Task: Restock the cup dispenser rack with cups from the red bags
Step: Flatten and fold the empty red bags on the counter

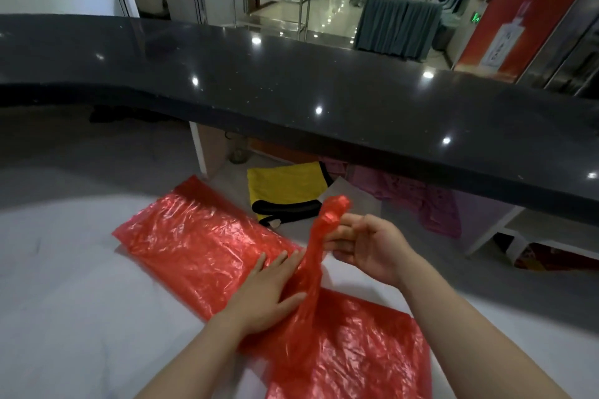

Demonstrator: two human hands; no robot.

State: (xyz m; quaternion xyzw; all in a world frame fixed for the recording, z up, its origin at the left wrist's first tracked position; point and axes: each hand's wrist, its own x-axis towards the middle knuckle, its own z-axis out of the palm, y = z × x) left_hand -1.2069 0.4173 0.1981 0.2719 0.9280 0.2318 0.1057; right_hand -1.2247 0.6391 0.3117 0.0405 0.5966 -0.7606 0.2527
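A red bag [201,236] is spread flat on the pale worktop [64,269] at centre, and a second red bag [350,343] lies nearer, at the lower right. The left hand [269,291] is laid flat, fingers straight, pressing down where the two sheets overlap. A twisted neck of red plastic [321,236] is drawn upward and pinched in the curled fingers of the right hand [372,246], so the grip there is closed on the bag itself. No cups and no dispenser rack are seen from this view; whether cups remain inside either bag cannot be told, though both look flat and slack. The step in hand is judged to be the opening or emptying of a bag. It is best done with the flat hand kept as an anchor while the neck is untwisted gently, since thin film is likely to stretch or tear if tugged hard. Beyond the worktop, a yellow and black cloth item [285,191] is seen on the floor under the long dark counter [324,81], and a red banner [531,3] stands at the far right.
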